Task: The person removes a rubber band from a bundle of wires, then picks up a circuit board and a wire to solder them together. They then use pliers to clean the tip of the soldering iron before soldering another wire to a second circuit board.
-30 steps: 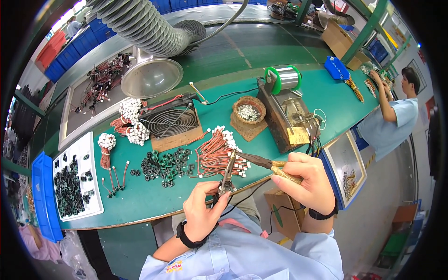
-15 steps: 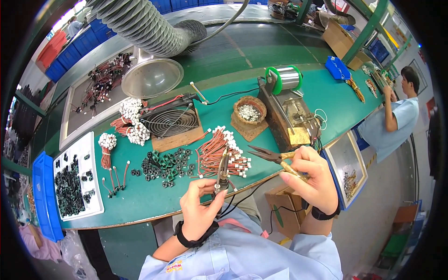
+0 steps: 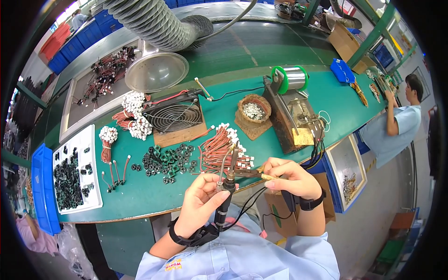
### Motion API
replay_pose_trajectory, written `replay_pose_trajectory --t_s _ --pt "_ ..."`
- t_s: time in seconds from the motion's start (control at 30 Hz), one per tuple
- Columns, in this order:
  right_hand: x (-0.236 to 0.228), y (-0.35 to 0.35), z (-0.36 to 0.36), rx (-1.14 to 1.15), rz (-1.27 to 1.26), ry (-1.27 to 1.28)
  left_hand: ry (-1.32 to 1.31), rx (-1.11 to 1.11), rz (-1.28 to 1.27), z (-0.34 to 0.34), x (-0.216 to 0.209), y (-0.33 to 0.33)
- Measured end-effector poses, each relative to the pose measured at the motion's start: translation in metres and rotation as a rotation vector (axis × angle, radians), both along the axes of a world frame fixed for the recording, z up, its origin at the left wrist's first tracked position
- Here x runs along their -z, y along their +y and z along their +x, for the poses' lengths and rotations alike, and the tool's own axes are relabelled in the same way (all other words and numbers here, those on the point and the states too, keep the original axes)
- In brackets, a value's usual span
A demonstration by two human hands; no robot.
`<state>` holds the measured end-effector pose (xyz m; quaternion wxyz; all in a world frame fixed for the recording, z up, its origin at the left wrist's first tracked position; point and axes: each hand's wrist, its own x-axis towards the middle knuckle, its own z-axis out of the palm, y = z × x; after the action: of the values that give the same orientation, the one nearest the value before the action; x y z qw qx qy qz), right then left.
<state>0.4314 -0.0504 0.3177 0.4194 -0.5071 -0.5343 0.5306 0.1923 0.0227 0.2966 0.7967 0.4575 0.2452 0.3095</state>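
Note:
In my left hand (image 3: 198, 201) is a soldering iron (image 3: 223, 207), held upright with its black handle down and metal tip up; a thin curved metal tube runs beside the barrel. My right hand (image 3: 298, 182) is closed on the worn yellow handles of a pair of pliers (image 3: 247, 173). The dark jaws reach left to the iron's metal barrel; whether they grip it I cannot tell. Just beyond the tools lies a spread of red-brown wire leads (image 3: 215, 151) with white connectors. Left of those is a heap of small dark green and black parts (image 3: 167, 161).
Ahead stand a round fan grille (image 3: 172, 120), a clay bowl of metal bits (image 3: 254, 110) and a solder spool (image 3: 293, 79) on its stand. A white tray of dark parts (image 3: 70, 182) lies left beside a blue bin (image 3: 43, 186). Another person (image 3: 394, 116) works at far right.
The pliers have moved left and down from beside the iron to its barrel, and their handles are closer together. The iron has shifted slightly right, and the view has tilted a little.

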Motion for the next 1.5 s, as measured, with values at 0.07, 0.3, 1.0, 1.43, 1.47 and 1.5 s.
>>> replay_pose_trajectory --t_s 0.07,0.3,1.0,1.43,1.47,1.5 --pt "0.000 0.001 0.001 -0.009 -0.010 0.015 0.008 0.045 -0.054 -0.001 0.000 0.001" --pt "0.002 0.001 0.003 -0.054 0.145 -0.212 0.075 -0.021 0.127 0.000 0.008 -0.003" --pt "0.008 -0.003 0.002 -0.044 0.251 -0.264 0.186 0.285 0.318 -0.004 0.020 -0.004" --pt "-0.014 -0.010 0.010 0.037 0.200 -0.321 0.256 0.161 0.224 -0.003 0.016 -0.010" --pt "-0.020 -0.013 0.010 0.111 0.166 -0.345 0.257 0.158 0.224 -0.002 0.017 -0.011" --pt "-0.025 -0.015 0.008 0.194 0.155 -0.347 0.318 0.074 0.363 0.000 0.018 -0.012"
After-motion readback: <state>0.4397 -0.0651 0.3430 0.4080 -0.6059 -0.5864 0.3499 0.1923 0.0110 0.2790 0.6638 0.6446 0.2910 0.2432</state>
